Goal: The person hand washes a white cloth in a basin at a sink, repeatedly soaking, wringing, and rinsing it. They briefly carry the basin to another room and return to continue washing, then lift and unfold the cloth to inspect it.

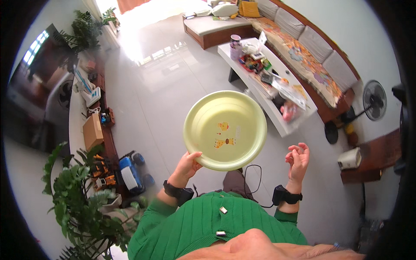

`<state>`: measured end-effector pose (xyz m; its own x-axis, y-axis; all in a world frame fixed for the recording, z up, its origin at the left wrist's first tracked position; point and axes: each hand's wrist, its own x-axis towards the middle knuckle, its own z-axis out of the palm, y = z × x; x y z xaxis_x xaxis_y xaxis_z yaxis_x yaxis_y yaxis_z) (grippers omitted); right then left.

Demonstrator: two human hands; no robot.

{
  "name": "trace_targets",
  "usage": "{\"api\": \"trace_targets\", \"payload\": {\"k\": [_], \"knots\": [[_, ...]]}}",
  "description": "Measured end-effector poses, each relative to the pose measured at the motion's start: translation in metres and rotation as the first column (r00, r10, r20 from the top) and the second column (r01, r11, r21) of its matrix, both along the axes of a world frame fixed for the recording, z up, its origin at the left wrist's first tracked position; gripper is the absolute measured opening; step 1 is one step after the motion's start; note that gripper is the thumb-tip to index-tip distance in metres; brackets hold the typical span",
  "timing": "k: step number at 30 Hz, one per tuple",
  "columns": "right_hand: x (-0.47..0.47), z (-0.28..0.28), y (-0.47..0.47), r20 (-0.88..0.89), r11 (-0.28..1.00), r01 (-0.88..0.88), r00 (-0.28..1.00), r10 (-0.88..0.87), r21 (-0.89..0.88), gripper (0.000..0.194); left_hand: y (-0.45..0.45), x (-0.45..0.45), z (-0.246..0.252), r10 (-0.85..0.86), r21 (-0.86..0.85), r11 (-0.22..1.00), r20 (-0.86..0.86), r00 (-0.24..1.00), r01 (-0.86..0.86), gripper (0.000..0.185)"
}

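A round pale-green plastic basin (pixel 208 130) with giraffe and chick pictures on its bottom is held out in front of me, its inside facing up. My left hand (pixel 189 165) grips the basin's near left rim, with the thumb over the edge and the fingers underneath. To the right of the basin, apart from it, my right hand (pixel 298 162) is raised with nothing in it, the fingers loosely bent and spread. Each wrist wears a black strapped device, and a dark cable (pixel 261 178) hangs between the basin and my right wrist.
A white coffee table (pixel 282 125) loaded with household items stands ahead right, before a long sofa (pixel 302 68). A pedestal fan (pixel 373 99) is at the right. At the left are a blue toy truck (pixel 131 175), a leafy potted plant (pixel 74 191) and a low TV cabinet (pixel 109 143).
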<state>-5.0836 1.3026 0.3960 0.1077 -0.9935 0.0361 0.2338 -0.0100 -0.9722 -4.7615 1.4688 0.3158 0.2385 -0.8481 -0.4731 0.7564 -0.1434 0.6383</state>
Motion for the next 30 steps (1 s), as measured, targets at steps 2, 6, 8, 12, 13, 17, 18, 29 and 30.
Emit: {"api": "trace_targets", "payload": {"k": [2,6,8,12,13,17,18,29,30], "knots": [[0.042,-0.013,-0.074,0.051,1.0,-0.011,0.999,0.01,0.02,0.029,-0.06,0.034,-0.007,0.061,0.042,0.997,-0.006,0.998,-0.061,0.036],[0.143,-0.012,-0.244,0.094,0.981,-0.182,0.978,0.187,-0.066,0.03,-0.175,0.11,-0.008,0.283,0.086,0.954,0.041,0.958,-0.286,0.035],[0.193,0.004,-0.314,0.098,0.961,-0.271,0.957,0.274,-0.048,0.03,-0.219,0.143,0.003,0.375,0.165,0.909,0.074,0.924,-0.382,0.033],[0.322,0.041,-0.421,0.099,0.828,-0.552,0.823,0.56,-0.098,0.029,-0.285,0.214,0.028,0.545,0.17,0.818,0.074,0.835,-0.549,0.034],[0.359,0.047,-0.445,0.085,0.776,-0.618,0.773,0.629,-0.122,0.029,-0.299,0.236,0.03,0.576,0.166,0.799,0.067,0.815,-0.578,0.034],[0.514,0.048,-0.527,0.157,0.639,-0.761,0.621,0.768,-0.115,0.03,-0.363,0.331,0.018,0.699,0.159,0.696,0.078,0.711,-0.701,0.035],[0.55,0.047,-0.547,0.174,0.61,-0.782,0.587,0.79,-0.132,0.031,-0.381,0.358,0.013,0.719,0.159,0.672,0.096,0.689,-0.723,0.035],[0.865,0.074,-0.79,0.255,0.753,-0.655,0.718,0.648,-0.066,0.035,-0.628,0.714,0.054,0.652,0.076,0.748,0.109,0.751,-0.66,0.035],[0.885,0.07,-0.817,0.211,0.763,-0.642,0.738,0.641,-0.071,0.036,-0.658,0.747,0.058,0.656,0.107,0.739,0.11,0.747,-0.665,0.033]]}}
